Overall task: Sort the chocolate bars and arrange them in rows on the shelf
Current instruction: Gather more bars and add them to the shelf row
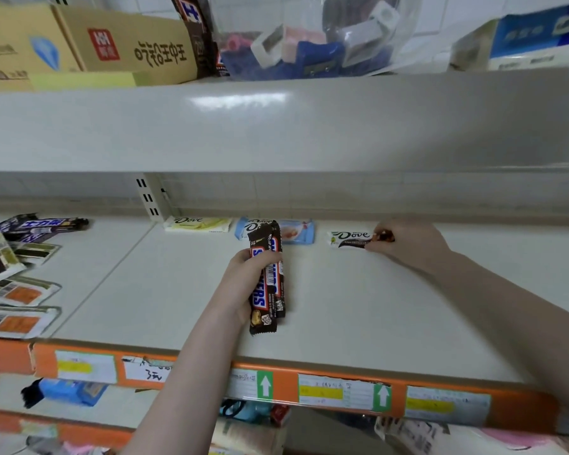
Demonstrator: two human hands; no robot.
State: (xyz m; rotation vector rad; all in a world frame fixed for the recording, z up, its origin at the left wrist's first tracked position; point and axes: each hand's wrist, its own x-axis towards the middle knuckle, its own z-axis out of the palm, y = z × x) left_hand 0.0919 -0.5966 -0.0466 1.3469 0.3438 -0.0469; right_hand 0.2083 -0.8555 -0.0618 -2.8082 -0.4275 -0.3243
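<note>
2 bare forearms, no sleeves, rings or watch.

Up on the top shelf there's a tan cardboard box [125,49] with a red logo and upside-down print, and a clear plastic bag [309,37] stuffed with blue, pink and white bits sits near its right side. Far right is a blue and white carton [526,37]. Lower down, an orange price rail [398,394] carries paper labels, two with green arrow stickers [265,385]. Below that, a blue packet [73,390], pretty blurry.
</note>
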